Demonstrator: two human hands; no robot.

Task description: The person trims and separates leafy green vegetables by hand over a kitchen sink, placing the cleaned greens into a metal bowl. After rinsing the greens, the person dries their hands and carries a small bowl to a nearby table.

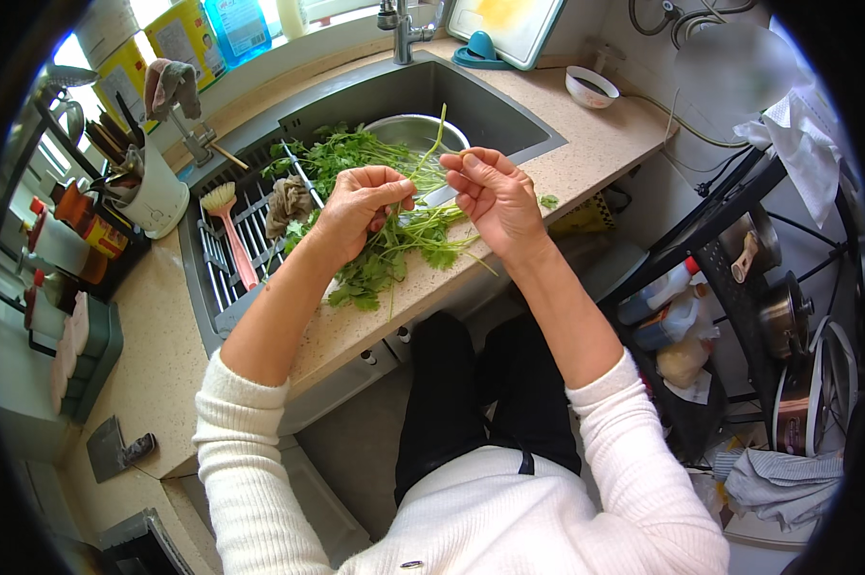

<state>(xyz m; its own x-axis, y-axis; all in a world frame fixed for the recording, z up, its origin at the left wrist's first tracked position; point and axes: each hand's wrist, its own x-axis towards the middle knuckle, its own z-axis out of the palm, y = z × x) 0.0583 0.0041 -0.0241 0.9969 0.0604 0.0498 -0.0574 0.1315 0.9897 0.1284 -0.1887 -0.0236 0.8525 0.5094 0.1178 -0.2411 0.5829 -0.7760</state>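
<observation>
Over the sink's front edge, my left hand [357, 208] pinches a long pale-green herb stem [440, 133] between thumb and fingers. My right hand [501, 198] is just right of that stem, thumb and fingertips brought together; whether a small bit is pinched there I cannot tell. Beneath both hands, a loose bunch of leafy herbs [375, 269], looking like coriander, lies on the counter edge. More leafy stems [339, 154] spread over the sink rack, beside a stainless steel bowl [404, 126] standing in the sink [504, 97].
A pink-handled dish brush [235, 237] and a brown crumpled cloth [289, 205] rest on the rack [210, 251]. Behind stands a faucet [404, 36]. A white utensil holder [159, 194] is at left, a cleaver [109, 449] nearer me. A small bowl [590, 86] sits at right.
</observation>
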